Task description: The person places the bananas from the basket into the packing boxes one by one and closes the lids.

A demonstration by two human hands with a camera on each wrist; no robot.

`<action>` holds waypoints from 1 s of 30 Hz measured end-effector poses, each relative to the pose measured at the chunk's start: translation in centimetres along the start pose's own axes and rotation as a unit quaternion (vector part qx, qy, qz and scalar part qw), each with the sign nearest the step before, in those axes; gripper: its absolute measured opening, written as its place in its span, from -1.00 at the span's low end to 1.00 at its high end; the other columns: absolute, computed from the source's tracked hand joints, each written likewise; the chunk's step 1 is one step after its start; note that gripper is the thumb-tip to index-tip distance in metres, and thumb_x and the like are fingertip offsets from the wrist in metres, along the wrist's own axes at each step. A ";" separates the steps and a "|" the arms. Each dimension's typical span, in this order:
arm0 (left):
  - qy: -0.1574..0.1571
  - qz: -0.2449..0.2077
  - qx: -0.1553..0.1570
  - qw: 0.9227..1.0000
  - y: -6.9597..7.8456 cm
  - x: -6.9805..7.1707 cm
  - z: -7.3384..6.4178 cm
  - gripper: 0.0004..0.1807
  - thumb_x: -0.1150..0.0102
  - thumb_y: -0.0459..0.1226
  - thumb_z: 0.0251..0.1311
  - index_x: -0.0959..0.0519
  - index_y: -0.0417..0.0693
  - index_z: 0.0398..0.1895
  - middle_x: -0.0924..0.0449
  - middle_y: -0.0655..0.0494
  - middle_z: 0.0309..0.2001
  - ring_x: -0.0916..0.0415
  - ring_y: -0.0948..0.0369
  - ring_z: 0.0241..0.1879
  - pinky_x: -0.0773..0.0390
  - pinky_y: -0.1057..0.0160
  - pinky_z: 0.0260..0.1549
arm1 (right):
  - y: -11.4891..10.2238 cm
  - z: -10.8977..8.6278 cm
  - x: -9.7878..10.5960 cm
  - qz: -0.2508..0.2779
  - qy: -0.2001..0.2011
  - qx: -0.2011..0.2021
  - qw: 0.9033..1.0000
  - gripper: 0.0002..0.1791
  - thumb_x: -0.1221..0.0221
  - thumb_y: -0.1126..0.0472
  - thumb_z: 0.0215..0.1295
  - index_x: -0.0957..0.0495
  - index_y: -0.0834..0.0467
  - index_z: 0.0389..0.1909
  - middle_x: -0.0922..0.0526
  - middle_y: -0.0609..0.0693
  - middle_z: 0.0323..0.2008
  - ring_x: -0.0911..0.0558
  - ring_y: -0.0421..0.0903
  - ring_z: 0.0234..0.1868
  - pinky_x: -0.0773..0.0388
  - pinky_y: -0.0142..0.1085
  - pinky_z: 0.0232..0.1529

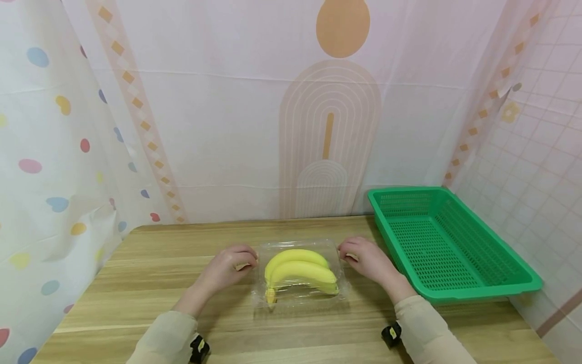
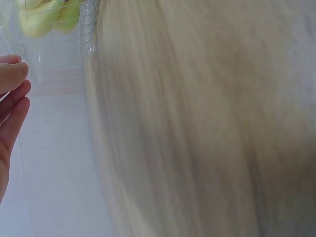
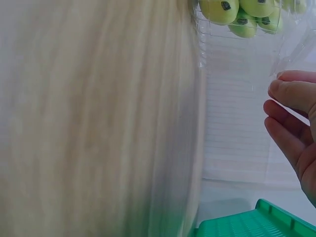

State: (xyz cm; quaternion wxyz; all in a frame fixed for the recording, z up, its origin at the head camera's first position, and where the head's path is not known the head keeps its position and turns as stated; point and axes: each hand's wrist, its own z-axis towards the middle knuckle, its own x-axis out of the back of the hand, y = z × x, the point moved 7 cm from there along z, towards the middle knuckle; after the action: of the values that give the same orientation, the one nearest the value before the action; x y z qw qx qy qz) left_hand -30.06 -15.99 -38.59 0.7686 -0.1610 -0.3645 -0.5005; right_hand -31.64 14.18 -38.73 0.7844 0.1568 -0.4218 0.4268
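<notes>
A clear plastic container (image 1: 297, 309) rests on the table with a bunch of bananas (image 1: 302, 270) inside it. My left hand (image 1: 231, 265) is at its left side, thumb and fingertips pinching a thin clear edge. On the opposite side, my right hand (image 1: 366, 259) pinches the matching edge in the same way. In the left wrist view the fingers (image 2: 15, 71) hold that edge above the ridged wall (image 2: 89, 29) standing on the table. The right wrist view shows the banana tips (image 3: 242, 15) behind the plastic, close to the pinching fingers (image 3: 289, 91).
A green plastic basket (image 1: 473, 293) with slotted walls stands at the right, beside my right forearm. The wooden table (image 1: 159, 258) backs onto a patterned curtain (image 1: 227, 126). A spotted curtain (image 1: 41, 126) hangs along the left side.
</notes>
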 end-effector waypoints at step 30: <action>-0.043 -0.032 0.155 0.987 0.8 1.7 -1.3 -0.78 -0.40 -0.50 0.05 -0.69 -0.10 -0.25 -0.66 0.15 -0.21 -0.61 0.19 -0.21 -0.70 0.19 -0.24 | -0.7 -1.7 1.4 0.091 -0.015 -0.190 0.978 -0.89 -0.31 0.35 0.25 -0.65 0.12 -0.25 -0.64 -0.01 -0.16 -0.62 -0.03 -0.13 -0.68 -0.17 -0.12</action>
State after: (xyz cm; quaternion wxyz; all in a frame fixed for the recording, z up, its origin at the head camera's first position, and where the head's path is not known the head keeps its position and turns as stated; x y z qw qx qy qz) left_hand -28.39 -17.58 -38.15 0.7514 -0.0499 -0.4753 -0.4550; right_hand -29.83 15.57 -38.54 0.7514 -0.0275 -0.5192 0.4063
